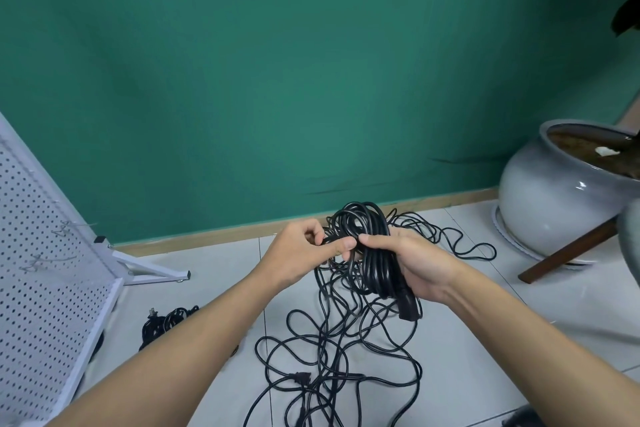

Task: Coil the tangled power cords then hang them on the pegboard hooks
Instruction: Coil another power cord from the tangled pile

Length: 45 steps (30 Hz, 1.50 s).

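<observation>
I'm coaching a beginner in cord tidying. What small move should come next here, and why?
Probably the left hand should draw the strand it pinches up and lay one more loop onto the coil that the right hand grips. Loose cord seems to run from the coil down to the tangle on the floor, so it looks unready for the pegboard.
</observation>
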Motion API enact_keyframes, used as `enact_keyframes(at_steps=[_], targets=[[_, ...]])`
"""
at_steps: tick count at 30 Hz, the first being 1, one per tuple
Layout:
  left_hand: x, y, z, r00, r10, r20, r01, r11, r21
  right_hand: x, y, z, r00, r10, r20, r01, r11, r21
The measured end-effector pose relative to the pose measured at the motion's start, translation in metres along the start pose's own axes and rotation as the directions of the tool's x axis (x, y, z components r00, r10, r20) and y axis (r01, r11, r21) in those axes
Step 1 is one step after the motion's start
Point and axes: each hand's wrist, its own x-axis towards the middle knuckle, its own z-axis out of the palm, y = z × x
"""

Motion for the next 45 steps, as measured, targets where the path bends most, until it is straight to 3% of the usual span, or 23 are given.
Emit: enact_keyframes(at_steps=[3, 7, 11, 14, 18, 21, 26, 28, 31, 34, 36, 40, 45], targets=[[0.001, -0.003, -0.003, 0.997, -0.022, 0.068, 0.021, 1.0, 0.002, 0.0, 0.001, 0.0, 1.0, 0.008, 0.024, -0.007, 0.998, -0.06], [0.0, -0.004, -0.006, 0.999, 0.011, 0.047, -0.012, 1.0, 0.003, 0.003, 0.002, 0.001, 0.999, 0.023, -0.039, -0.025, 0.998, -0.056], [-0.001, -0.004, -0.015, 0.992, 0.058, 0.113, -0.064, 0.997, 0.043, 0.003, 0.0, -0.004, 0.996, 0.009, -0.084, -0.013, 0.998, -0.058], [-0.003, 0.002, -0.015, 0.986, 0.161, 0.033, -0.163, 0.984, 0.072, 0.004, 0.004, -0.002, 0.993, 0.014, -0.117, -0.033, 0.986, -0.163], [-0.002, 0.014, -0.005, 0.957, 0.266, -0.116, -0.23, 0.939, 0.256, 0.005, 0.01, 0.002, 0.996, 0.036, -0.084, -0.057, 0.962, -0.267], [-0.003, 0.02, 0.002, 0.917, 0.375, -0.138, -0.308, 0.884, 0.351, 0.008, 0.013, 0.001, 0.994, -0.027, -0.104, -0.021, 0.9, -0.436], [0.002, 0.019, 0.005, 0.86, 0.498, -0.114, -0.401, 0.796, 0.453, 0.008, 0.01, 0.005, 0.984, -0.088, -0.157, -0.01, 0.844, -0.536], [0.002, 0.018, 0.007, 0.861, 0.491, -0.131, -0.383, 0.796, 0.469, 0.008, 0.009, 0.005, 0.972, -0.152, -0.177, 0.014, 0.795, -0.606], [0.0, 0.015, 0.002, 0.924, 0.331, -0.19, -0.267, 0.917, 0.297, 0.011, 0.008, -0.001, 0.973, -0.177, -0.15, 0.046, 0.779, -0.625], [-0.001, -0.001, -0.009, 0.993, 0.102, -0.063, -0.094, 0.988, 0.124, 0.009, 0.007, -0.006, 0.968, -0.171, -0.184, 0.041, 0.832, -0.554], [-0.004, -0.007, -0.014, 0.998, 0.055, -0.028, -0.052, 0.994, 0.099, 0.008, 0.005, -0.01, 0.964, -0.16, -0.211, 0.031, 0.859, -0.51], [-0.006, 0.003, -0.011, 0.988, 0.149, -0.048, -0.144, 0.986, 0.087, 0.006, 0.003, -0.013, 0.959, -0.161, -0.234, -0.001, 0.822, -0.57], [-0.005, 0.018, -0.005, 0.943, 0.324, -0.072, -0.298, 0.922, 0.247, 0.003, -0.003, -0.015, 0.951, -0.143, -0.276, -0.043, 0.82, -0.571]])
